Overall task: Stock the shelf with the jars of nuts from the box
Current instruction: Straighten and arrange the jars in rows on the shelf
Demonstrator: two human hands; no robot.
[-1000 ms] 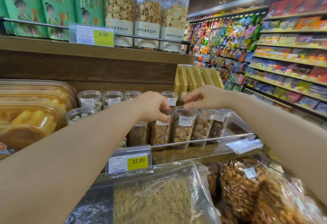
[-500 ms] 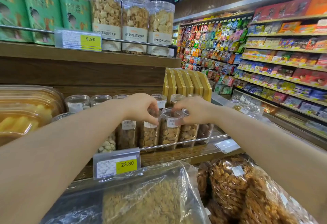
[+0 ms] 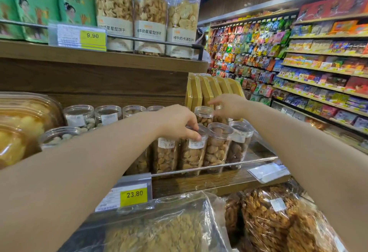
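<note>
Clear jars of nuts with white labels stand in rows on the wooden shelf, behind a metal rail. My left hand reaches over the front row, its fingers curled on the lid of one front jar. Two more front jars stand to its right. My right hand is farther back, fingers curled on the top of a rear jar that is mostly hidden. Another rear jar shows between the hands. The box is out of view.
Yellow flat boxes stand just behind the right hand. Large tubs fill the shelf's left end. A 23.80 price tag hangs on the shelf edge above bagged snacks. Biscuit canisters sit on the shelf above.
My right hand has moved from a front jar's top back to the rear row. My left hand stays on a front jar's lid. The view has shifted a little.
</note>
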